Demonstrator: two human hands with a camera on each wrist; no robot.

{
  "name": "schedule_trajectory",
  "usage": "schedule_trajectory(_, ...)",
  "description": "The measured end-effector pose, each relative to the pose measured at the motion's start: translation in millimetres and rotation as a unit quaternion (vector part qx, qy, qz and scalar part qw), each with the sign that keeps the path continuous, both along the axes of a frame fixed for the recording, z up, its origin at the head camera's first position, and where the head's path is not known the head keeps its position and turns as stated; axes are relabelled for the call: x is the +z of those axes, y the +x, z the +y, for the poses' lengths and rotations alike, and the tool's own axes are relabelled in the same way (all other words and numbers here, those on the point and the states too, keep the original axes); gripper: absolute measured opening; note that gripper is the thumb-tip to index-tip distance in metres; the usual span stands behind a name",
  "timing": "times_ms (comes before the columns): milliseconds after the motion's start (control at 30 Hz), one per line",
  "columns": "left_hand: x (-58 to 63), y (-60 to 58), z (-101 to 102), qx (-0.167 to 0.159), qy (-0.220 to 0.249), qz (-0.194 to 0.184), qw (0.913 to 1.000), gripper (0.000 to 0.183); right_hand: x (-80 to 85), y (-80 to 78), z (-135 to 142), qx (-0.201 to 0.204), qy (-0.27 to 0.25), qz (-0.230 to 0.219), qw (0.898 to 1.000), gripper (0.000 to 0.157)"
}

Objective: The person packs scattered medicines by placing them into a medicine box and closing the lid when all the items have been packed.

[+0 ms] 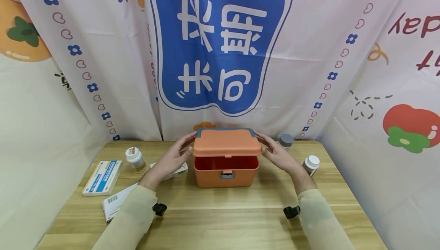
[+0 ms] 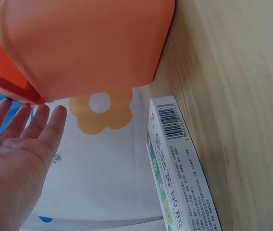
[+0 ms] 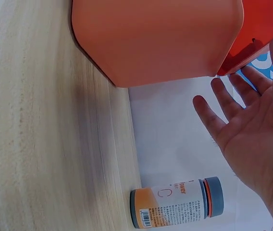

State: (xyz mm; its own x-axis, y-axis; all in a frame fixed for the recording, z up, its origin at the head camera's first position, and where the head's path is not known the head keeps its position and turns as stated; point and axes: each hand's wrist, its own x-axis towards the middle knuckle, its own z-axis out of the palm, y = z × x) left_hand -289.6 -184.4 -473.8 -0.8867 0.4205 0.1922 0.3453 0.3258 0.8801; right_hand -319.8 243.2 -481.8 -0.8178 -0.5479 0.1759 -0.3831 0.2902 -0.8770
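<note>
The left hand [image 1: 174,159] and the right hand [image 1: 279,156], each grip spread, touch two sides of the raised lid [image 1: 227,143] of the orange box [image 1: 213,179] on the desk [image 1: 220,221].

white chars 未来可期 on the blue sign [image 1: 221,60] in front of me. to my r, dark red "day" on the side cloth [image 1: 412,85]. bottle [image 3: 175,204] on my r: orange "ower", red "c", barcode, tiny print i can't read. white box [image 2: 179,161] on my l: barcode w/ nos. & chinese chars, too blurry. blue-and-white box [image 1: 102,178]: chars too small.
</note>
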Motion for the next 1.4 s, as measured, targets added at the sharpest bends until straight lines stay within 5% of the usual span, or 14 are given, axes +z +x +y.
schedule_trajectory(1400, 16.3, -3.6, 11.6, 0.036, 0.032, 0.024, 0.9986, 0.048, 12.3, -8.5, -18.9, -0.024, -0.074, 0.054, 0.996, 0.071)
